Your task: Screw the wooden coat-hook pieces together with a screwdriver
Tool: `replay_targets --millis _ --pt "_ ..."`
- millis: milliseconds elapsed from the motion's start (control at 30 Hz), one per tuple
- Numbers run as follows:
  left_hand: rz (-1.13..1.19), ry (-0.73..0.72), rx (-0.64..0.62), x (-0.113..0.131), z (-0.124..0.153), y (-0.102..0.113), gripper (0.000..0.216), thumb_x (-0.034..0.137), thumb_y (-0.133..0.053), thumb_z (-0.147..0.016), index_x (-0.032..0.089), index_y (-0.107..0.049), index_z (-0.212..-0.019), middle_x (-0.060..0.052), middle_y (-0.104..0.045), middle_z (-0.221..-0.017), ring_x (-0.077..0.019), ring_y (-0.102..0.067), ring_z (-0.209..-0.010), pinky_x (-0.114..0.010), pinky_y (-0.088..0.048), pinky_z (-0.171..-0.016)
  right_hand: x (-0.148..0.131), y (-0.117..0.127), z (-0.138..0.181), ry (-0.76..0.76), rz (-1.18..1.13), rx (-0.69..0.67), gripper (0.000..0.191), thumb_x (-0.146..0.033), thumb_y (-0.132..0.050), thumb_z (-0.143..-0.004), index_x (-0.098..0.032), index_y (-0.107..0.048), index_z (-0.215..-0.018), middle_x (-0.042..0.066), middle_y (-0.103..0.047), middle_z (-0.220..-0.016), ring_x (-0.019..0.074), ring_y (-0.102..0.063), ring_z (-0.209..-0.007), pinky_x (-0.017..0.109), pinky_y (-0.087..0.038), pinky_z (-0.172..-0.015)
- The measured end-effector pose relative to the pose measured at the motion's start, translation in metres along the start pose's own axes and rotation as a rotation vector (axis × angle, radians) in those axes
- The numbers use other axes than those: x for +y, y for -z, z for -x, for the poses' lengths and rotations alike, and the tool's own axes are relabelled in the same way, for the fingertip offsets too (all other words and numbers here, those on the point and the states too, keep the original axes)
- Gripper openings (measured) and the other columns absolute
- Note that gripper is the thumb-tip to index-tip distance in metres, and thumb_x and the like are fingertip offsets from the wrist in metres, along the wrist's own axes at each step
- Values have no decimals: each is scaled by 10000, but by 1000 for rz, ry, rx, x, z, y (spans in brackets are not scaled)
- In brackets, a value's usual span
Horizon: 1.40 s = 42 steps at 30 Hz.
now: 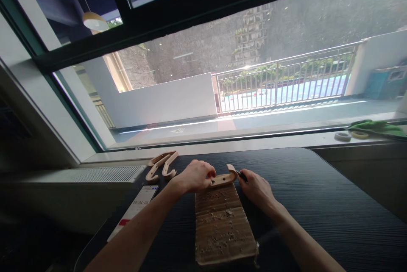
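A pale wooden hook piece (223, 179) with holes along it lies across the far end of a corrugated cardboard piece (222, 229). My left hand (199, 175) closes its fingers on the hook's left end. In my right hand (257, 187) is a small tool with a dark handle (242, 176), gripped beside the hook's curved end. The tool's tip reaches that curve, but its kind is too small to make out. Marks and crumbs speckle the cardboard's upper face.
Several similar wooden hooks (162, 165) sit at the table's far left. A phone (135, 210) showing time digits lies beside my left forearm. Beyond the dark table (318, 204) are a windowsill with tape rolls (343, 136), a green cloth (377, 127) and a radiator (104, 174).
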<state>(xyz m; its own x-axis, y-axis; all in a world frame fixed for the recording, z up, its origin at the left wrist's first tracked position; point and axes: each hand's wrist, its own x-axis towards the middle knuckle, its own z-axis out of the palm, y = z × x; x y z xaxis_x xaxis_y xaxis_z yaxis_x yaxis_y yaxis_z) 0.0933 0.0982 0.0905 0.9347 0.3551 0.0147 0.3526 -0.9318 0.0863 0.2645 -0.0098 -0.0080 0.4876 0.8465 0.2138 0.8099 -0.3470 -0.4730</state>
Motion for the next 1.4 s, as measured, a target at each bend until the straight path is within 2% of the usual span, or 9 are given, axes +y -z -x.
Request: replay_targets --millis 233,700,867,1100,1400 --pt "40 -44 -15 -4 1 -4 255 181 -490 -710 245 -691 -853 16 -685 -824 -137 -592 -773 -208 -407 -711 2 -3 0 13 2 11 240 -365 -371 -853 -247 -579 -873 10 -651 -856 169 -588 -739 250 -278 -558" --pt "-49 26 72 4 -2 -8 229 238 -467 -777 240 -694 -808 -9 -683 -835 -175 -576 -815 -311 -354 -833 1 -2 -1 2 3 -16 241 -352 -388 -843 -240 -593 -899 30 -653 -903 178 -589 -773 252 -311 -589" --pt "-1 41 54 6 0 -9 240 235 -454 -776 238 -688 -826 -5 -680 -841 -164 -584 -793 -270 -383 -771 6 2 -7 -44 -185 -31 309 -334 -420 -794 -232 -550 -1056 44 -645 -952 186 -583 -843 247 -355 -641" --pt "-28 72 67 -2 7 -7 227 238 -475 -743 229 -691 -812 -16 -675 -819 -174 -583 -768 -270 -397 -734 5 2 -8 -78 -214 -32 318 -341 -427 -773 -213 -553 -1034 55 -648 -936 200 -583 -855 262 -375 -678" --pt "162 111 104 -12 18 -11 226 255 -490 -744 235 -692 -845 -1 -675 -855 -159 -580 -839 -235 -409 -761 4 2 -6 -68 -170 -22 305 -347 -422 -785 -225 -572 -1020 49 -662 -921 200 -590 -856 258 -373 -672"
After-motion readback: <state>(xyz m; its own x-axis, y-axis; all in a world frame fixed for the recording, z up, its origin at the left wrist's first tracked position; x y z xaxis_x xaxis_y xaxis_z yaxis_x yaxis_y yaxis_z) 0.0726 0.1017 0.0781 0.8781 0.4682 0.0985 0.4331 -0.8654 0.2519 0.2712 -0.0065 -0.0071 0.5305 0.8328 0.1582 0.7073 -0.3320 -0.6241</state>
